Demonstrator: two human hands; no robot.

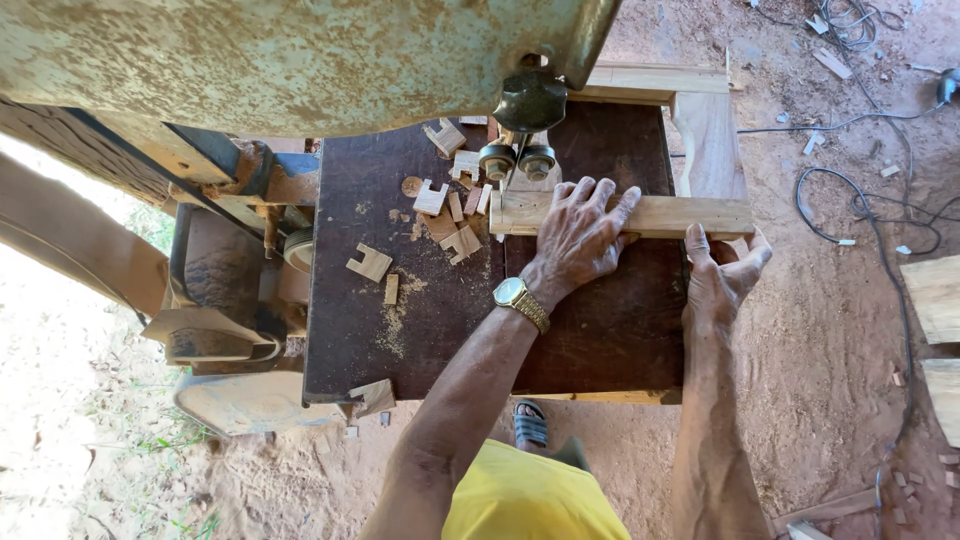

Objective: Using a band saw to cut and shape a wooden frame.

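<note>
A pale wooden bar (690,215) lies across the dark saw table (420,330), its left end at the bandsaw blade guide (517,160). My left hand (580,235) presses flat on top of the bar near the blade, fingers spread; a gold watch is on that wrist. My right hand (722,275) grips the bar's right end from the near side, thumb up against its edge. Small notched offcuts (450,215) and sawdust lie on the table to the left of the blade.
The rusty green saw housing (280,60) overhangs the back of the table. Another wooden piece (710,140) stands at the table's far right. Cables (870,210) trail over the dirt floor at right, beside boards (935,295). My sandalled foot (530,425) is below the table edge.
</note>
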